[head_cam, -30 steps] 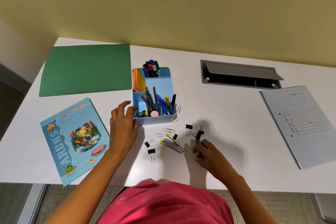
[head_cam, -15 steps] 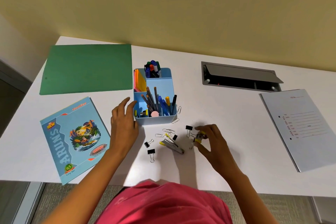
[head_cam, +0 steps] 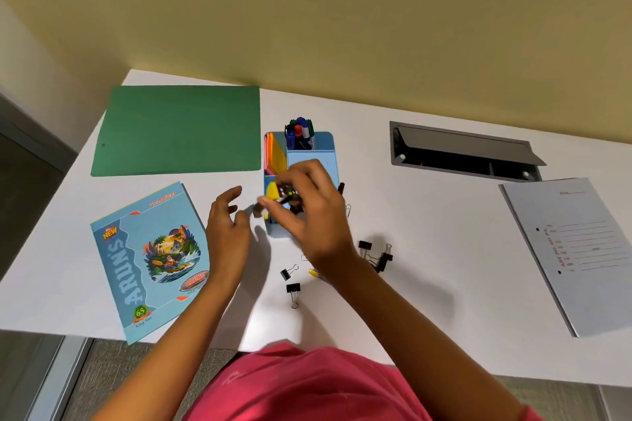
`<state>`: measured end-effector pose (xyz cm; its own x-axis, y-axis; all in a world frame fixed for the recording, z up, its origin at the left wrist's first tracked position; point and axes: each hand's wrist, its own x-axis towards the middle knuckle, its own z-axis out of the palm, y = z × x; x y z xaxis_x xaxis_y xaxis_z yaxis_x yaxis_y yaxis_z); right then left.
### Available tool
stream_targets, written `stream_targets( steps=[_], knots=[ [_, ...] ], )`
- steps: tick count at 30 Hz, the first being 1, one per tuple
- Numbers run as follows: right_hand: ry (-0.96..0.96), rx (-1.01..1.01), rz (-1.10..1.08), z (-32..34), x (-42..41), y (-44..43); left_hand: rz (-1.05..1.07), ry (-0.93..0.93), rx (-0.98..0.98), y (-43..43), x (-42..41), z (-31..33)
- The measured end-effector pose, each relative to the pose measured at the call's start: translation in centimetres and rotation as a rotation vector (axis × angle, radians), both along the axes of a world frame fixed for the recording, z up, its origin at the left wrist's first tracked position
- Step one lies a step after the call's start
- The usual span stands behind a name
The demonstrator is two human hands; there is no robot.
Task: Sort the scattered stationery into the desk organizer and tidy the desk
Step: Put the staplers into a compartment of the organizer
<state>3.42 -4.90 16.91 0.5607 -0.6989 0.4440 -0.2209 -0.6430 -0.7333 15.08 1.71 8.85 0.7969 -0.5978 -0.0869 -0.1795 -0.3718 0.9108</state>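
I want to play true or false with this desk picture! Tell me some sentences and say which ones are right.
1. The right hand pinches a small yellow item over the blue organizer. True.
2. The left hand holds the notebook. False: its fingers are spread and hold nothing.
3. Every binder clip is put away. False: several black binder clips lie on the desk.
4. The green folder lies flat to the left of the organizer. True.
5. The markers stand in the organizer's front compartment. False: they stand in the back one.
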Motion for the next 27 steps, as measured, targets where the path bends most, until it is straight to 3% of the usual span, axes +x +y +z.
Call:
stream_targets(
  steps=[7, 20, 27],
  knots=[
    [0.325, -0.337, -0.086, -1.6, 6.0, -2.4, 0.025, -0.027, -0.047, 0.2, 0.6, 0.0],
    [0.809, -0.41, -0.154, -4.2, 6.3, -3.5, -0.095, -0.041, 0.005, -0.3, 1.2, -1.1],
    [1.0, -0.457, -0.095, -4.0, 6.4, -3.6, -0.321, -0.141, 0.127, -1.0, 1.2, -1.7]
  ],
)
